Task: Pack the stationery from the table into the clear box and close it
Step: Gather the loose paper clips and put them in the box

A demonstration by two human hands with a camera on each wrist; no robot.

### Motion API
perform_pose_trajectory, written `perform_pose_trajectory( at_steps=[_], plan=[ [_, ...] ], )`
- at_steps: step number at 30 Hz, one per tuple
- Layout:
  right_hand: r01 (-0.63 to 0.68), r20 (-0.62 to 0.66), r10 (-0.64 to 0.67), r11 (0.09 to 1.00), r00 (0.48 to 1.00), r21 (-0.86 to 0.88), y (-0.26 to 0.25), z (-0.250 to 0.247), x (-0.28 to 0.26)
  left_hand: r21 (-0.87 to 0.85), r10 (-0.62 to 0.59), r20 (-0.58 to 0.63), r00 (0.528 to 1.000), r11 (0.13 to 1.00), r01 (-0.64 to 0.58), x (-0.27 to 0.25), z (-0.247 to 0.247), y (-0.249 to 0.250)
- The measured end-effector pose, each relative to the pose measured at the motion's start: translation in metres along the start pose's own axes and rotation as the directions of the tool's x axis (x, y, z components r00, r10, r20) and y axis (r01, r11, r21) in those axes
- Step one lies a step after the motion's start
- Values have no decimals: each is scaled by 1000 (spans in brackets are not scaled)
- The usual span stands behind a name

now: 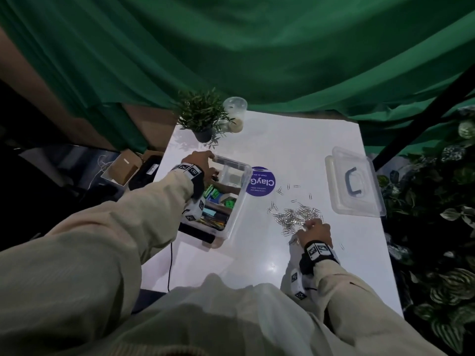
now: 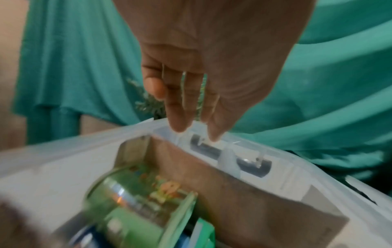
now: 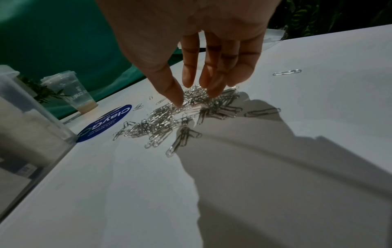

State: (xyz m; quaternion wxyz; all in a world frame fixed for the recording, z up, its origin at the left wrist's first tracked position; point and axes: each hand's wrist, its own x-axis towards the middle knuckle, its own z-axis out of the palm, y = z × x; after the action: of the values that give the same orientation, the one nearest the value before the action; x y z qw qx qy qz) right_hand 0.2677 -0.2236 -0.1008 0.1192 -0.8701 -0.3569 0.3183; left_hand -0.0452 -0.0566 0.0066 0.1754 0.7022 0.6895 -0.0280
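My sleeves (image 1: 108,253) fill the bottom of the head view, both arms reaching fwd over the table (image 1: 257,265). R hand (image 1: 314,231) is down on the paper clips (image 1: 295,214), a silver pile right of center w/ strays around it; in the wrist view the fingers (image 3: 188,73) are straight, slightly spread, tips touching the heap, nothing pinched that I can see. L hand (image 1: 198,160) is at the box (image 1: 239,201), far-left corner; fingers (image 2: 176,107) together, tips on the rim by the latch slots. Box is open, on the table's left side, w/ green and blue items inside. Lid (image 1: 354,186) lies flat on the right side, well apart from the box. Blue sticker (image 1: 262,185) between box and clips. Plant (image 1: 201,116) and cup (image 1: 235,113) at the far edge.
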Motion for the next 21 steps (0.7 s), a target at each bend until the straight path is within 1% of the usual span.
perform_pose_trajectory(
  at_steps=[2,4,7,9,10,12,13,15,16,18,19,21],
  plan=[
    [0,-17,0,1000,1000,17,6,-2,2,151,72,-61,996,987,-62,-3,-5,19],
    [-20,-44,21,999,999,26,17,-4,5,186,186,-99,978,969,-165,-7,-6,48],
    [-68,-103,72,997,992,33,36,-11,5,106,363,-68,929,929,-355,-19,8,98],
    [-126,-145,131,991,981,45,48,-17,3,40,463,-9,886,886,-462,-26,31,132],
    [-167,-160,173,985,972,49,54,-21,3,6,490,30,871,871,-490,-28,45,146],
    [-257,-162,263,965,951,59,62,-29,5,-31,502,116,857,864,-502,-25,74,169],
    [-292,-156,295,955,943,46,64,-33,6,-20,483,167,859,873,-487,-21,89,177],
    [-306,-124,301,952,946,-27,68,-37,9,49,415,237,878,898,-437,-9,108,187],
    [-280,-105,273,958,956,-66,68,-36,10,112,404,265,875,889,-444,-2,117,190],
    [-186,-61,180,974,982,-130,62,-30,12,221,390,338,857,852,-475,14,133,191],
    [-138,-34,135,980,990,-141,57,-27,12,257,364,378,851,842,-474,20,140,191],
    [-60,32,65,989,997,-132,47,-23,12,293,325,421,847,835,-466,23,145,192]
  ],
)
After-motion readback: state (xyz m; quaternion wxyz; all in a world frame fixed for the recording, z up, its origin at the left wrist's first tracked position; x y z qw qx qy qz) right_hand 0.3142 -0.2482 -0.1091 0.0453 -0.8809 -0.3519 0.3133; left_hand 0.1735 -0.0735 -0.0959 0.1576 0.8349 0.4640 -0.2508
